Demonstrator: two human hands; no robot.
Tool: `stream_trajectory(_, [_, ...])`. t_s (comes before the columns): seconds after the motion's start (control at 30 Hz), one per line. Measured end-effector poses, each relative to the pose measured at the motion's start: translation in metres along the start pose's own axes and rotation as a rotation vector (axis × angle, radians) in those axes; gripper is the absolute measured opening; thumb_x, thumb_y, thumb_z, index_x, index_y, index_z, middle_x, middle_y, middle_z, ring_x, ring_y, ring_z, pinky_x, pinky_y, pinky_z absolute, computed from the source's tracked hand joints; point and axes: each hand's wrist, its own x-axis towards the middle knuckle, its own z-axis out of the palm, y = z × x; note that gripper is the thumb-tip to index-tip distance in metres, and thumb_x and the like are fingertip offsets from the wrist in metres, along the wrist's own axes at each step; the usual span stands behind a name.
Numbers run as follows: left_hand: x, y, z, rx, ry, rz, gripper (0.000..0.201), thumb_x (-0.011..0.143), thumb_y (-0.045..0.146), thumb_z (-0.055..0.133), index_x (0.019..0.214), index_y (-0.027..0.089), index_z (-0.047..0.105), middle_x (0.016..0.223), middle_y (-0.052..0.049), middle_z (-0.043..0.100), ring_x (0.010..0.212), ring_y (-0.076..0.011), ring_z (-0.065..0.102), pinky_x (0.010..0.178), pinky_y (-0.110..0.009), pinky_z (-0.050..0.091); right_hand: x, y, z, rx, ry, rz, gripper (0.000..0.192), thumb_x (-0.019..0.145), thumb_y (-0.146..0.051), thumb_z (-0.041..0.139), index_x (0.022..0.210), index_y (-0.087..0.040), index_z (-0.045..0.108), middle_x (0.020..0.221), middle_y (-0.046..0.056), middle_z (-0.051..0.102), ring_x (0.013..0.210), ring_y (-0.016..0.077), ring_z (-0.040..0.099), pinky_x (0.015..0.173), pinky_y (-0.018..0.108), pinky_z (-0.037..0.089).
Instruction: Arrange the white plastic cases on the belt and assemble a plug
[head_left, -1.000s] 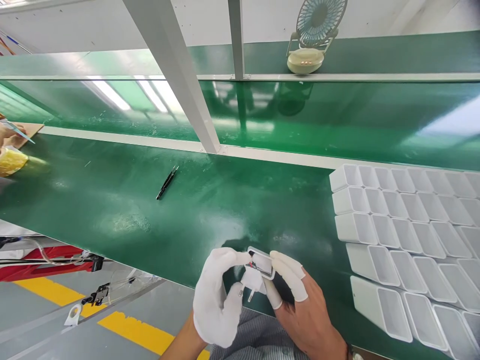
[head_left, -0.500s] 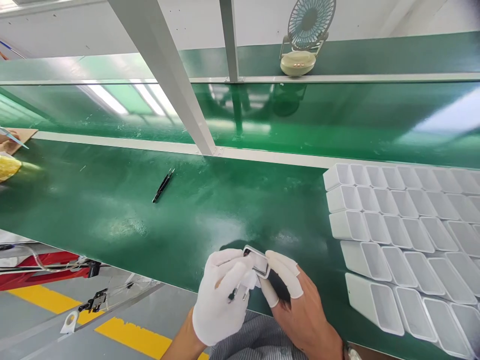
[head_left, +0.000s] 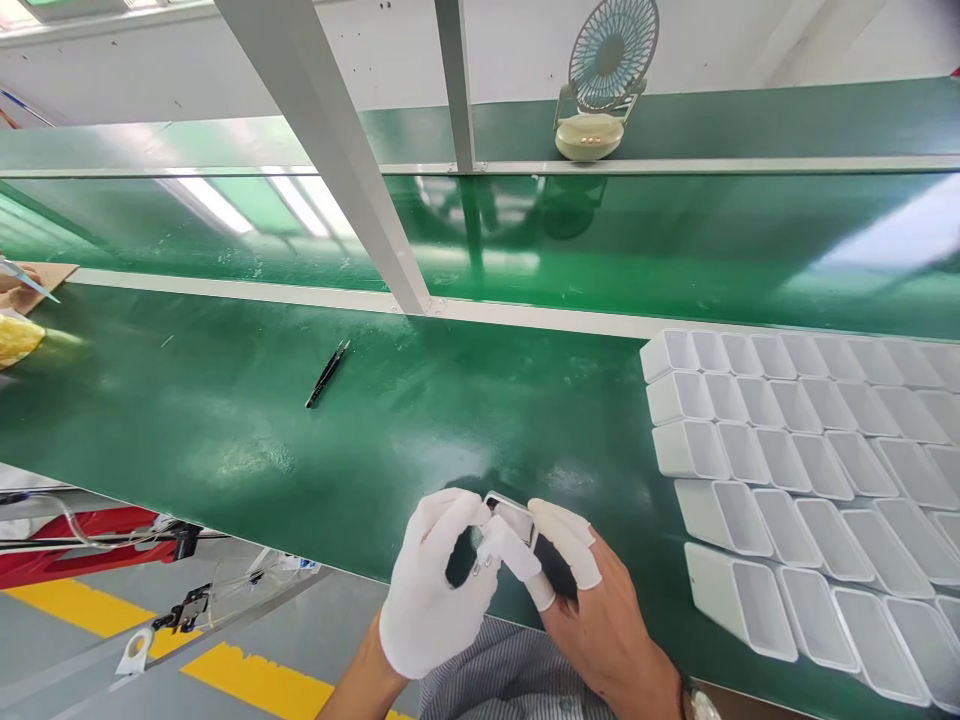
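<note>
A small rectangular case with a pale, shiny rim (head_left: 517,515) is held up over the table's front edge, between my two hands. My left hand (head_left: 439,600), in a white glove, pinches its left end with curled fingers. Small metallic pieces (head_left: 480,568) show by the lower fingers of that glove; their kind is too small to make out. My right hand (head_left: 600,595), with white finger cots on several fingers, grips the case from the right. Its thumb lies across the lower side, and the fingers hide part of the case.
Black tweezers (head_left: 328,374) lie on the green table (head_left: 487,400). Rows of white bins (head_left: 739,600) stand at the right. A metal post (head_left: 345,150) rises behind, and a small fan (head_left: 600,90) sits on the shelf. Another person's hand (head_left: 19,285) shows at far left, near something yellow (head_left: 16,338).
My left fingers have shifted, leaving a rounded gap between thumb and fingers. My right thumb has come up over the case's lower side. The case stays nearly in place; the view has moved slightly.
</note>
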Motion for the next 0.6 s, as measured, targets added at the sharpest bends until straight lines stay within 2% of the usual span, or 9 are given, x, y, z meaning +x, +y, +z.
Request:
stream_trajectory(0.1, [0.001, 0.004, 0.004, -0.018, 0.052, -0.12, 0.028, 0.086, 0.015, 0.063, 0.113, 0.021, 0.06, 0.103, -0.007, 0.069, 0.099, -0.0237, 0.065, 0.088, -0.04, 0.056, 0.0, -0.001, -0.001, 0.006, -0.013, 0.002, 0.035, 0.1, -0.026, 0.06, 0.133, -0.016, 0.056, 0.118, 0.013, 0.072, 0.104, 0.0247, 0.072, 0.086, 0.04, 0.065])
stream_trajectory(0.23, [-0.002, 0.009, 0.014, -0.011, 0.181, -0.195, 0.051, 0.086, 0.022, 0.071, 0.133, 0.024, 0.052, 0.102, -0.003, 0.07, 0.095, -0.0213, 0.068, 0.085, -0.038, 0.057, -0.001, -0.001, -0.001, 0.017, -0.038, 0.03, 0.041, 0.1, -0.029, 0.061, 0.138, -0.016, 0.053, 0.119, 0.014, 0.071, 0.105, 0.0253, 0.072, 0.085, 0.04, 0.065])
stream_trajectory(0.33, [-0.003, 0.012, 0.017, -0.007, 0.175, -0.179, 0.047, 0.088, 0.02, 0.07, 0.131, 0.028, 0.054, 0.106, 0.0, 0.071, 0.103, -0.0198, 0.067, 0.091, -0.037, 0.056, -0.003, 0.001, 0.0, -0.015, -0.032, 0.017, 0.038, 0.101, -0.028, 0.058, 0.137, -0.016, 0.054, 0.118, 0.015, 0.072, 0.104, 0.0264, 0.072, 0.083, 0.04, 0.065])
stream_trajectory(0.47, [-0.004, 0.014, 0.015, -0.03, 0.165, -0.096, 0.039, 0.091, 0.016, 0.065, 0.128, 0.027, 0.058, 0.113, -0.001, 0.072, 0.108, -0.0197, 0.064, 0.094, -0.036, 0.055, -0.004, 0.003, 0.002, -0.048, -0.031, -0.022, 0.038, 0.101, -0.025, 0.058, 0.138, -0.017, 0.054, 0.118, 0.014, 0.071, 0.103, 0.027, 0.072, 0.081, 0.041, 0.066])
stream_trajectory(0.6, [-0.004, 0.014, 0.015, -0.087, 0.167, -0.101, 0.045, 0.091, 0.016, 0.066, 0.133, 0.027, 0.055, 0.114, -0.004, 0.07, 0.109, -0.0213, 0.064, 0.095, -0.039, 0.056, -0.005, 0.003, 0.002, -0.047, -0.038, -0.022, 0.043, 0.1, -0.024, 0.059, 0.142, -0.017, 0.052, 0.119, 0.015, 0.071, 0.105, 0.028, 0.071, 0.082, 0.043, 0.066])
